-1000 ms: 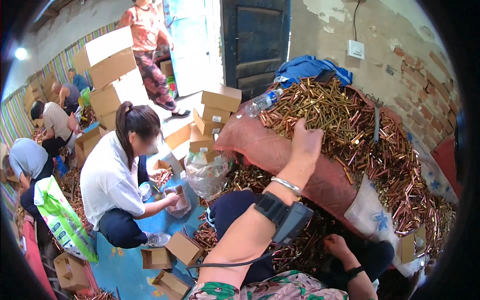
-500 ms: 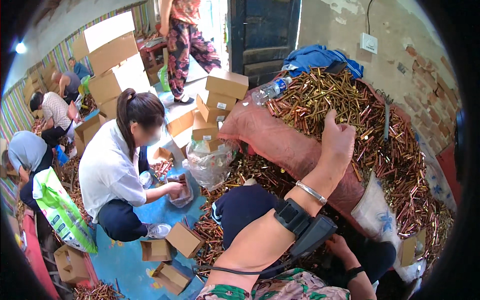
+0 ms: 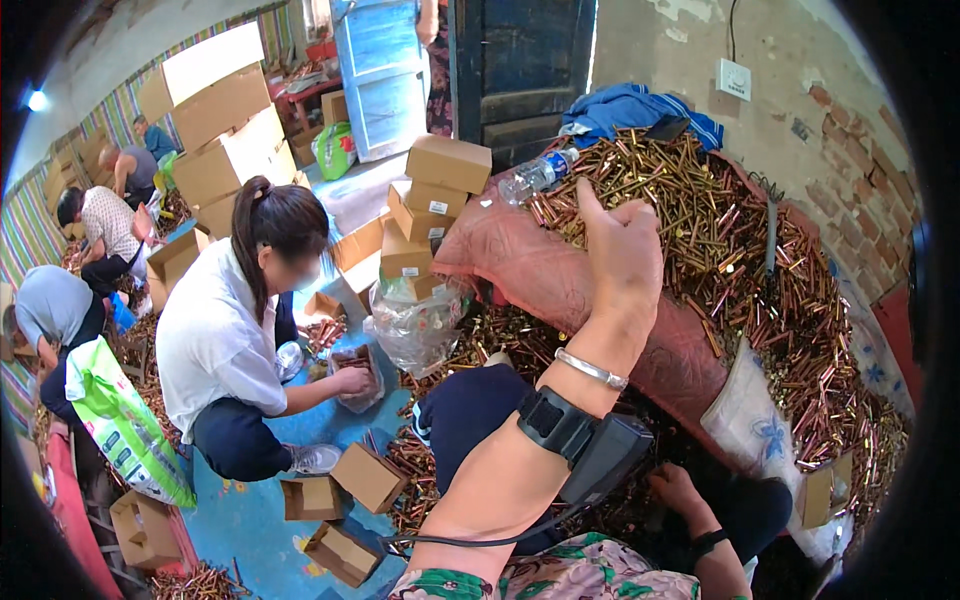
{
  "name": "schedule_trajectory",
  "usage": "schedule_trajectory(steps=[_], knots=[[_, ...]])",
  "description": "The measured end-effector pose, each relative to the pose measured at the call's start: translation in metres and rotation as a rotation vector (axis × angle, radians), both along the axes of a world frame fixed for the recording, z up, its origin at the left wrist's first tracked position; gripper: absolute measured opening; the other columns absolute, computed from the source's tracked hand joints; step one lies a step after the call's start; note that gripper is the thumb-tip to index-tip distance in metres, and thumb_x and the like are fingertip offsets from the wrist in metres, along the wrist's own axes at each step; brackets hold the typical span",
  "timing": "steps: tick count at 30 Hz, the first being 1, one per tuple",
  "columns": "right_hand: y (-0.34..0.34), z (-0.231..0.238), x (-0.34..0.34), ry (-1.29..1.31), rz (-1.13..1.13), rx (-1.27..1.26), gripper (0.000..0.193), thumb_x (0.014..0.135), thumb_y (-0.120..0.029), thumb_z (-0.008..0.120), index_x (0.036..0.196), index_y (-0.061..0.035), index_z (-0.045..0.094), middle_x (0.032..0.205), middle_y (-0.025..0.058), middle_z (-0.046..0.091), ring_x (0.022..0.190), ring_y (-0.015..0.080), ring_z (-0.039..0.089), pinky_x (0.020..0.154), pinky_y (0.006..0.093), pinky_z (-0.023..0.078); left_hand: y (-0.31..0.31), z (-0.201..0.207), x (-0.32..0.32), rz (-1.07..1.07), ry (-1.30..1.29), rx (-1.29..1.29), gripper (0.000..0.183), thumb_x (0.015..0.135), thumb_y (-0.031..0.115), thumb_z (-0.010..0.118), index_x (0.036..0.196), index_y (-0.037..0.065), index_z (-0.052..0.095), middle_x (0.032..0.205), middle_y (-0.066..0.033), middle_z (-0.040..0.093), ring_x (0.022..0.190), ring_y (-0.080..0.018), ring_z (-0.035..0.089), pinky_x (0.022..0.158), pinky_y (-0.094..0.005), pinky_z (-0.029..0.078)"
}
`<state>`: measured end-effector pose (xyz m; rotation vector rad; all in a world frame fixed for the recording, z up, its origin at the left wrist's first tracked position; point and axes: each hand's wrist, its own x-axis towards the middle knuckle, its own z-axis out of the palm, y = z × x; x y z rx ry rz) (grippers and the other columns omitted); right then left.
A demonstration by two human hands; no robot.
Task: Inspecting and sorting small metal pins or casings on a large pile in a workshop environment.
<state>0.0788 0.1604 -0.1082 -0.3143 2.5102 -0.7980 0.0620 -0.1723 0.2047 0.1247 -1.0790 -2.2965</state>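
Note:
My left arm, with a silver bangle and a black strapped device (image 3: 595,450), stretches over a large heap of slim gold and copper-coloured rods (image 3: 690,215). Above the heap's near edge, my left hand (image 3: 620,245) has one finger straight out and the others bent; I see nothing in it. A clear plastic bottle (image 3: 540,177) lies on the heap just beyond that finger. Low on the right, my right hand (image 3: 677,490) rests by my dark-trousered leg with its fingers curled. Its fingertips are partly hidden, so what they hold, if anything, cannot be made out.
A reddish cloth (image 3: 560,280) edges the heap, and a metal fork-like tool (image 3: 772,235) lies on it. At left a person in white (image 3: 215,345) crouches with a clear bag (image 3: 358,385). Small cardboard boxes (image 3: 370,478) stand on the blue floor. Other people sit behind.
My left hand has moved left, and one finger now points out from it. In the doorway, the person in flowered trousers has gone mostly behind the door, and a blue door leaf now shows.

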Motion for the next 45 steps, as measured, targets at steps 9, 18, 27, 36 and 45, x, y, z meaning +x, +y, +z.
schedule_trajectory(steps=[9,18,27,36,45], knots=[[0.007,-0.010,-0.001,0.008,0.042,-0.045,0.023,0.080,-0.017,0.061,0.091,0.0032,0.060,0.088,0.0218,0.062,0.083,0.0340,0.060,0.072,0.0391,0.047,0.023,-0.002,-0.009,-0.101,-0.017,0.023,0.070,0.082,0.007,0.052,0.139,0.002,0.013,0.095,-0.0081,0.054,0.072,-0.0121,0.056,0.057,-0.0223,0.042],[-0.004,-0.004,-0.005,0.236,0.324,0.054,0.022,0.078,-0.015,0.060,0.091,0.0024,0.061,0.087,0.0211,0.062,0.083,0.0330,0.061,0.071,0.0381,0.048,0.038,-0.008,-0.020,-0.151,-0.010,-0.023,0.064,0.081,0.005,0.049,0.137,-0.002,0.017,0.090,-0.0089,0.053,0.070,-0.0111,0.050,0.057,-0.0221,0.041],[-0.012,0.011,-0.001,0.124,0.215,-0.063,0.019,0.079,-0.014,0.059,0.089,0.0022,0.060,0.079,0.0172,0.063,0.072,0.0279,0.062,0.063,0.0361,0.048,0.048,-0.011,-0.021,-0.177,-0.008,0.006,0.060,0.081,0.003,0.050,0.134,-0.001,0.023,0.090,-0.0080,0.050,0.073,-0.0123,0.050,0.063,-0.0243,0.042],[-0.014,0.013,0.000,0.153,0.245,-0.086,0.018,0.081,-0.012,0.060,0.092,0.0021,0.059,0.077,0.0141,0.063,0.068,0.0217,0.061,0.059,0.0335,0.048,0.051,-0.012,-0.020,-0.224,-0.024,0.012,0.060,0.082,0.004,0.051,0.135,0.000,0.022,0.091,-0.0082,0.051,0.068,-0.0104,0.050,0.053,-0.0228,0.040],[-0.017,0.004,-0.002,0.130,0.192,-0.125,0.021,0.081,-0.016,0.060,0.094,0.0006,0.059,0.078,0.0163,0.063,0.067,0.0232,0.062,0.060,0.0346,0.048,0.048,-0.016,-0.024,-0.178,-0.048,0.007,0.060,0.082,0.000,0.049,0.135,-0.003,0.022,0.089,-0.0090,0.052,0.065,-0.0117,0.050,0.051,-0.0240,0.043]])
